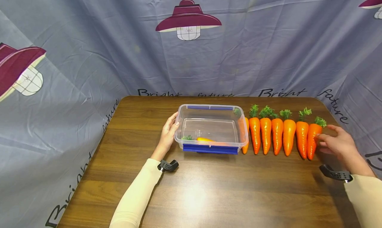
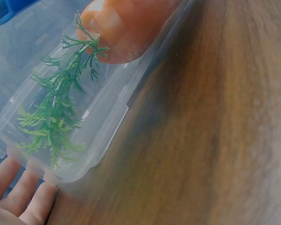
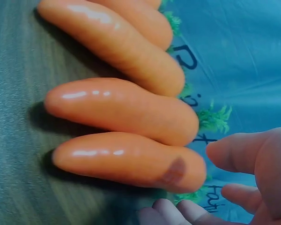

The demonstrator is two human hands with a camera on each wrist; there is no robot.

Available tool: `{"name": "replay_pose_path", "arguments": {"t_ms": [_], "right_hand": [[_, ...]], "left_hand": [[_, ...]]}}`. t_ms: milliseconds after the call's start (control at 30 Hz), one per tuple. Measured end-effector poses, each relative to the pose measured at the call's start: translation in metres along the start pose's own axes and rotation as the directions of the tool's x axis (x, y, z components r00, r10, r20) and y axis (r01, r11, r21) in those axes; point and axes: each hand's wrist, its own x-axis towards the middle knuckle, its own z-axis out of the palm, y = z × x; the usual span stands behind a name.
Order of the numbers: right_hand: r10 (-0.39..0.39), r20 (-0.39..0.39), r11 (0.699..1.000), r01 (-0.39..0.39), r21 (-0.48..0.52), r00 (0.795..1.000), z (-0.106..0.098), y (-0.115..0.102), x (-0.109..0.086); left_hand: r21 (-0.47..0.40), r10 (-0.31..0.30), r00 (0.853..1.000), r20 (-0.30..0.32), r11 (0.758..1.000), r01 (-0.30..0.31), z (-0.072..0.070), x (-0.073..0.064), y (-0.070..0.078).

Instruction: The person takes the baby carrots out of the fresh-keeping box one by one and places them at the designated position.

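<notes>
A clear plastic container (image 1: 209, 122) with blue latches sits on the table. One toy carrot (image 2: 131, 28) with a green top lies along its near wall inside. My left hand (image 1: 169, 131) holds the container's left end, thumb at the rim and fingers against the outer wall. To the right of the container stands a row of several orange toy carrots, tops pointing away from me. My right hand (image 1: 338, 141) is at the rightmost carrot (image 1: 313, 138), fingers spread about its upper end. In the right wrist view a gap shows between the thumb and that carrot (image 3: 131, 161).
The nearest carrot of the row (image 1: 246, 135) stands against the container's right wall and is partly seen through it. Bare wooden table (image 1: 226, 191) spreads in front. A grey curtain (image 1: 238, 62) printed with lamps hangs behind the table's far edge.
</notes>
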Motion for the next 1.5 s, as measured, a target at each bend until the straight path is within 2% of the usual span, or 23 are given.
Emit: {"name": "replay_pose_path", "arguments": {"t_ms": [233, 467, 633, 733, 900, 1067, 1267, 1400, 1500], "right_hand": [[-0.069, -0.040, 0.997, 0.068, -0.030, 0.997, 0.000, -0.017, -0.004], [-0.222, -0.026, 0.972, 0.220, -0.082, 0.975, 0.020, -0.061, -0.011], [-0.313, 0.018, 0.936, 0.312, -0.164, 0.950, 0.046, -0.103, -0.015], [-0.335, 0.074, 0.917, 0.343, -0.202, 0.939, 0.064, -0.127, -0.018], [-0.344, 0.186, 0.903, 0.379, -0.204, 0.920, 0.094, -0.159, -0.019], [-0.358, 0.254, 0.891, 0.411, -0.195, 0.898, 0.121, -0.177, -0.019], [-0.389, 0.297, 0.872, 0.453, -0.188, 0.872, 0.147, -0.193, -0.021], [-0.426, 0.315, 0.839, 0.501, -0.214, 0.848, 0.165, -0.200, -0.023], [-0.437, 0.315, 0.820, 0.517, -0.247, 0.843, 0.177, -0.205, -0.024]], "left_hand": [[-0.011, 0.007, 1.000, 0.002, 1.000, -0.007, 0.001, 0.000, 0.001], [-0.009, -0.003, 1.000, -0.010, 1.000, 0.003, 0.001, 0.000, 0.000], [-0.016, -0.011, 1.000, -0.010, 1.000, 0.011, -0.001, 0.000, 0.001], [-0.016, -0.009, 1.000, -0.018, 1.000, 0.009, -0.001, -0.001, 0.001], [-0.010, -0.008, 1.000, -0.020, 1.000, 0.008, 0.000, -0.001, 0.002], [-0.011, -0.011, 1.000, -0.008, 1.000, 0.010, 0.002, -0.001, 0.002], [0.003, 0.003, 1.000, -0.011, 1.000, -0.003, 0.002, -0.001, 0.002], [0.003, 0.005, 1.000, -0.013, 1.000, -0.005, 0.002, -0.001, 0.002], [-0.003, 0.002, 1.000, -0.014, 1.000, -0.002, 0.001, -0.001, 0.001]]}}
